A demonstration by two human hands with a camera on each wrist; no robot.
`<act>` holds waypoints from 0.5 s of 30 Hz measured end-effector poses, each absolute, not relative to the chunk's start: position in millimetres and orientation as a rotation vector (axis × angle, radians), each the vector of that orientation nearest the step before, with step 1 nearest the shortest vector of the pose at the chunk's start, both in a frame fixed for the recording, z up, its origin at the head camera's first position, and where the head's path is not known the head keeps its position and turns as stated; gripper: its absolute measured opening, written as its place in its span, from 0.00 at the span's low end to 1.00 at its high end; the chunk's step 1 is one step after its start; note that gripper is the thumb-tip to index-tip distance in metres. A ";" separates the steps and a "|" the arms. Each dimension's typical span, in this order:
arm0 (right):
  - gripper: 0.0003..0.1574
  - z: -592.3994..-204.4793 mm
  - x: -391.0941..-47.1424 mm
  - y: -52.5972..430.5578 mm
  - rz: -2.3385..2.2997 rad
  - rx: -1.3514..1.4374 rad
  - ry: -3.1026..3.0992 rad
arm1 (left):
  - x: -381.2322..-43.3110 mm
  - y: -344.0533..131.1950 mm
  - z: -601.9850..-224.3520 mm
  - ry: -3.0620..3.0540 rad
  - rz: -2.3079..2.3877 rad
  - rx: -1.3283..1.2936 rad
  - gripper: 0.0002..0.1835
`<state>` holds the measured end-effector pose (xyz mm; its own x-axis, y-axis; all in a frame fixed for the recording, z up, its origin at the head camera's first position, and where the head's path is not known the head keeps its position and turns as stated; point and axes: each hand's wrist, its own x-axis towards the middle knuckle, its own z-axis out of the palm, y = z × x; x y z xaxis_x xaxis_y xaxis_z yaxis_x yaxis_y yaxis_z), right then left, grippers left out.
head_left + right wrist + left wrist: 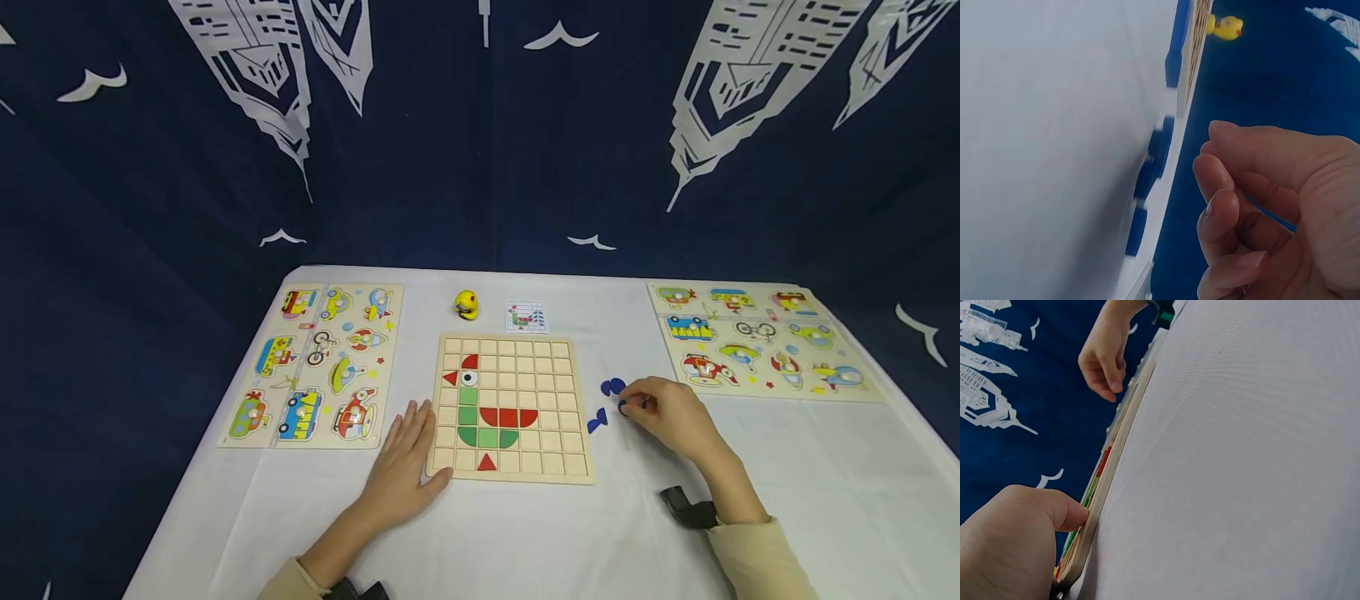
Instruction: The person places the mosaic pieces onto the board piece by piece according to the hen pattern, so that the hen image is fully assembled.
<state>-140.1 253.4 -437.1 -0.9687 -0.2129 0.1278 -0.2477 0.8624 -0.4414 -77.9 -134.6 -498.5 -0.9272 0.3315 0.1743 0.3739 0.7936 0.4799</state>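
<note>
A square wooden grid board [527, 376] lies mid-table, its inlaid pieces forming a bird shape: green pieces [468, 415], red pieces [508, 417] and a white eye piece [468, 378]. Along its left edge my left hand [402, 467] rests flat with fingers extended, and the left wrist view shows the thumb [1072, 512] at the board's side. Several dark blue pieces [597, 421] lie right of the board. My right hand [667, 414] hovers over them, fingers loosely bent; a blue piece [622, 407] shows by the fingertips. In the right wrist view no piece appears between the fingers [1219, 215].
Beyond the board are a small yellow duck [466, 305] and a printed pattern card [527, 317]. Vehicle puzzle boards lie on the left [315, 367] and on the right [761, 342]. A dark blue patterned curtain [480, 167] hangs behind the white-covered table [525, 542].
</note>
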 end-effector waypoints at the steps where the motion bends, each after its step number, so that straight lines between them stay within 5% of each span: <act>1: 0.07 -437.0 -140.0 255.6 0.721 0.349 -2.960 | -77.9 -134.6 -498.6 -2.892 -0.802 -0.575 0.45; 15: 0.06 -442.2 -142.4 263.8 0.719 0.293 -2.982 | -77.6 -134.7 -498.1 -2.877 -0.800 -0.585 0.45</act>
<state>-142.4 263.8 -442.2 -0.9801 -0.1700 0.1028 -0.1981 0.8730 -0.4457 -77.6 -134.7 -498.1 -0.9214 0.3366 0.1941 0.3885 0.7882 0.4772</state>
